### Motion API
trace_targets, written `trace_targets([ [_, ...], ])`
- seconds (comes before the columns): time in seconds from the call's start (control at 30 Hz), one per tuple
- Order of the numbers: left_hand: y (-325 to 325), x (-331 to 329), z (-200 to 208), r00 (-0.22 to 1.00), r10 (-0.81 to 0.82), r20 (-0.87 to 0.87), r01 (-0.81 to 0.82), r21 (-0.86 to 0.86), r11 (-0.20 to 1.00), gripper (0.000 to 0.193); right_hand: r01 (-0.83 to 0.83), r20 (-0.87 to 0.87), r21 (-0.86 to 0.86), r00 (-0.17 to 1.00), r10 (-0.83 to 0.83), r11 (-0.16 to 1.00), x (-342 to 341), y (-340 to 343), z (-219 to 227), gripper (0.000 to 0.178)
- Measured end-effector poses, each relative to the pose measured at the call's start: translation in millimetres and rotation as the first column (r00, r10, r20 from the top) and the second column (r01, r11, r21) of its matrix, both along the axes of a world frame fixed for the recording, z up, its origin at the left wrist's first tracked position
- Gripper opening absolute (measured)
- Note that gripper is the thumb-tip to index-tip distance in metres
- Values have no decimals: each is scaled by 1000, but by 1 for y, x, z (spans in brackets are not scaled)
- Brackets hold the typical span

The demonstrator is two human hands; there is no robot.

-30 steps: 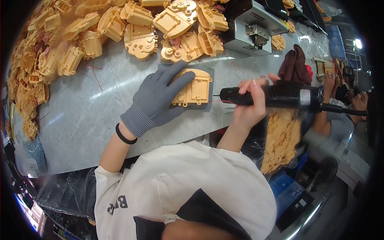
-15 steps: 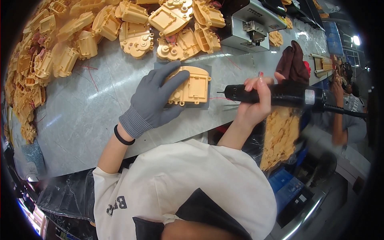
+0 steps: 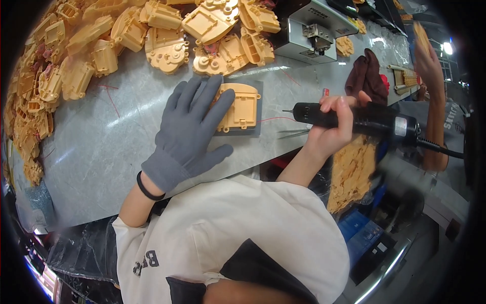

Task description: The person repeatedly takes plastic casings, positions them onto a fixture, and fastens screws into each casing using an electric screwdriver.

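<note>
A yellow plastic housing (image 3: pixel 244 107) lies on a dark grey pad (image 3: pixel 258 109) in front of me. My left hand (image 3: pixel 188 126), in a grey knit glove, is spread at the housing's left side. Its fingers stretch flat and cover that edge, so whether they touch the housing is hard to see. In my bare right hand (image 3: pixel 334 119) is a black electric screwdriver (image 3: pixel 360 120), held level with its thin bit pointing left toward the housing. A gap of table lies between bit and housing. Tweezers (image 3: pixel 294 133) rest below the bit.
A big heap of yellow housings (image 3: pixel 81 76) fills the left and far side. A grey screw-feeder-like machine (image 3: pixel 309 33) stands at the far right, near a dark brown cloth (image 3: pixel 365 76). At the right edge another person's raised arm (image 3: pixel 430 76) shows.
My left hand has slid a little left and opened wider, drawing back from the housing. The screwdriver has moved slightly right, away from the housing. The other person's hand has risen.
</note>
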State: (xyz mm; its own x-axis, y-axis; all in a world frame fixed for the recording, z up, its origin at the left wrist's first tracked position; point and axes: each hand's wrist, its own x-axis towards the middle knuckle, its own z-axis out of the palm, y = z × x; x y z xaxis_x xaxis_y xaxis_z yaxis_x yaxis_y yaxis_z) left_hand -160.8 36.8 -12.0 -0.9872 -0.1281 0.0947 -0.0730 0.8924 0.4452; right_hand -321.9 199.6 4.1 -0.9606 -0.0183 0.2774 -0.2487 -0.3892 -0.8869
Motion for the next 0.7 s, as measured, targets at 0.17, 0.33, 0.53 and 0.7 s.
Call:
trace_targets([
  [0.17, 4, -23, 16, 970, -33, -242, 19, -59, 998, 79, 16, -232, -73, 972, -33, 997, -56, 10, 30, 52],
  [0.33, 12, -25, -20, 989, -4, -147, -1, -35, 999, 73, -46, -350, -33, 936, 32, 998, -105, -37, 46, 44],
  [0.53, 10, 8, -44, 958, 196, -209, -158, 185, 970, 71, -23, -397, 148, 914, 81, 989, -123, -57, 27, 40],
  [0.7, 19, 10, -62, 902, 333, -274, -272, 239, 932, 69, -231, -206, 210, 939, 274, 950, -103, -47, 27, 40],
])
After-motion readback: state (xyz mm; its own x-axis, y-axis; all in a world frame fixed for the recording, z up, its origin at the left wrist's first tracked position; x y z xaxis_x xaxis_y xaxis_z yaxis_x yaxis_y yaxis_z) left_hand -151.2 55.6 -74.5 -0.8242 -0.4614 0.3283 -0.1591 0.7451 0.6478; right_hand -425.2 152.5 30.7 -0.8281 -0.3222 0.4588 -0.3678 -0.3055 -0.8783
